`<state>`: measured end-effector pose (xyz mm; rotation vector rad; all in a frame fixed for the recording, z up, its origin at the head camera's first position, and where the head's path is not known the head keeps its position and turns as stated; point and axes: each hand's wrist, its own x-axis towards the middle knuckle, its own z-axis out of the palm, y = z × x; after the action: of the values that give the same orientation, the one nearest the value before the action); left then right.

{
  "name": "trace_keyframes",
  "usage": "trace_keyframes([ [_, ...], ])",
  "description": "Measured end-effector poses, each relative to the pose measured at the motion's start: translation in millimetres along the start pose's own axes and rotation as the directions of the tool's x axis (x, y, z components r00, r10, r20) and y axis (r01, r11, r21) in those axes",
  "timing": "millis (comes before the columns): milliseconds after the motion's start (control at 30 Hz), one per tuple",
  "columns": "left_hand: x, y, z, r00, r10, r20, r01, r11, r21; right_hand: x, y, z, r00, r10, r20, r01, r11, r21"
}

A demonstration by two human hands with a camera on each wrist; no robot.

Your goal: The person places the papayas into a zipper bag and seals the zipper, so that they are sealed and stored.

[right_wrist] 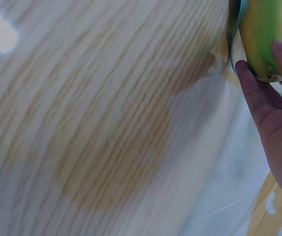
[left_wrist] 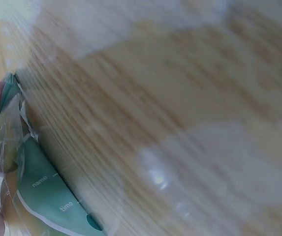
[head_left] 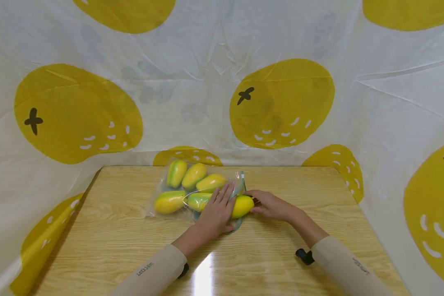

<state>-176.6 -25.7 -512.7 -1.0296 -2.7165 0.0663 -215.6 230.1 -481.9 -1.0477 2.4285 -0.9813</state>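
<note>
A clear zip bag [head_left: 150, 209] with a green-edged mouth lies on the table, its mouth toward the right. Several yellow-green mangoes [head_left: 176, 174] show through its plastic. My left hand [head_left: 215, 211] rests over the bag near the mouth, fingers straight and spread. At the mouth, my right hand [head_left: 271, 205] holds the right end of a mango [head_left: 243, 206], thumb on one side and fingers on the other. That mango [right_wrist: 266, 42] is also in the right wrist view. A green printed panel [left_wrist: 47, 189] of the bag shows in the left wrist view.
The wood-grain table [head_left: 133, 250] reaches back to a white cloth [head_left: 192, 111] printed with large yellow fruit, which hangs behind it and on both sides. A bright light reflection lies on the table's front part.
</note>
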Motion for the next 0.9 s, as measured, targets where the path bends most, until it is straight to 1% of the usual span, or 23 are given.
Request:
trace_keyframes([
  [133, -0.5, 0.5, -2.5, 1.000, -0.001, 0.016, 0.001, 1.000, 0.001, 5.3, -1, 2, 1.000, -0.004, 0.002, 0.004, 1.000, 0.010],
  [200, -0.8, 0.8, -4.5, 1.000, -0.004, 0.027, 0.004, 1.000, 0.009, 7.7, -2, 4, 1.000, 0.008, -0.002, -0.008, 1.000, 0.022],
  [400, -2.0, 0.2, -6.6, 0.999, -0.001, 0.045, 0.000, 1.000, 0.017, 12.7, -1, 11, 0.996, 0.068, -0.062, -0.066, 0.997, 0.035],
  [467, -2.2, 0.0, -6.2, 0.999, 0.000, 0.042, 0.000, 1.000, 0.010, 13.1, -1, 13, 0.994, 0.076, -0.078, -0.073, 0.997, 0.038],
  [700, -2.4, 0.8, -4.7, 0.999, 0.005, 0.034, -0.004, 1.000, -0.006, 19.8, -3, 17, 0.992, 0.061, -0.114, -0.058, 0.998, 0.037],
  [800, -2.5, 1.1, -3.7, 0.999, 0.007, 0.033, -0.007, 1.000, -0.003, 24.5, -2, 18, 0.987, 0.082, -0.137, -0.077, 0.996, 0.037],
  [900, -2.4, 1.1, -2.9, 1.000, 0.005, 0.027, -0.005, 1.000, -0.006, 28.6, 0, 19, 0.978, 0.121, -0.170, -0.117, 0.992, 0.038],
])
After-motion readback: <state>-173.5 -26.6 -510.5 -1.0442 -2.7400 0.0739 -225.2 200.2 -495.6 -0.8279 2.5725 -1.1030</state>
